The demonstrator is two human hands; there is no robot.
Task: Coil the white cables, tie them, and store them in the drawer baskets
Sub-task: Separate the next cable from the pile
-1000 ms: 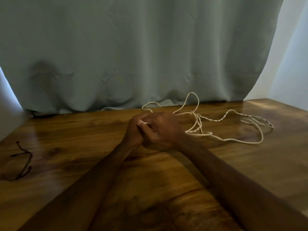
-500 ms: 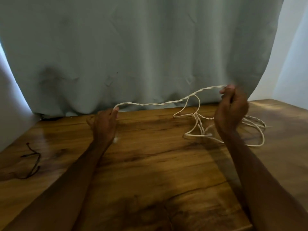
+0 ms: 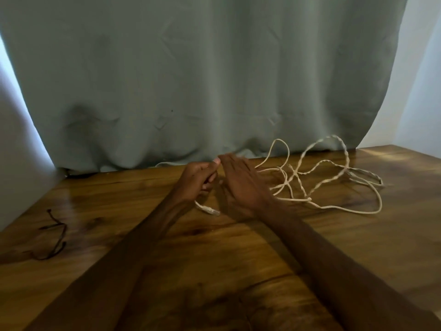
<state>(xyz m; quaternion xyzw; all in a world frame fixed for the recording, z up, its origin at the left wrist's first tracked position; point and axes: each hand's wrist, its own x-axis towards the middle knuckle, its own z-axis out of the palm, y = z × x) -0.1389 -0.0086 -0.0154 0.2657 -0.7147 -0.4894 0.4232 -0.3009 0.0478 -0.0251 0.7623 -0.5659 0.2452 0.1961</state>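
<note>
Right now your left hand [image 3: 199, 179] is curled around the white cable [image 3: 310, 199] close to one end, with the short tail and its clear plug [image 3: 212, 211] hanging out below the fist and resting on the wooden table [image 3: 238, 271]. Gripping that near the plug makes sense, because it gives you a fixed starting point that each loop can be laid against. Your right hand [image 3: 241, 182] sits just beside the left, back turned up and fingers stretched fairly straight toward the left fingertips. It appears to hold nothing, though its thumb and the underside are hidden, so you cannot rule out a strand running beneath it. Most of the cable lies in a loose tangle to the right of that hand, partly twisted on itself, some loops standing up against the grey-green curtain [image 3: 191, 80] and others flat on the wood. No loops are gathered in either hand, so I judge the coiling to be at its very start. Those twisted stretches will likely fight you, so expect to let the cable turn in your fingers as you draw each length in, or the coil will spring open. A thin dark cord [image 3: 64, 235] lies well apart on the left side of the table, possibly kept there as the tie. No drawer or basket is in view.
</note>
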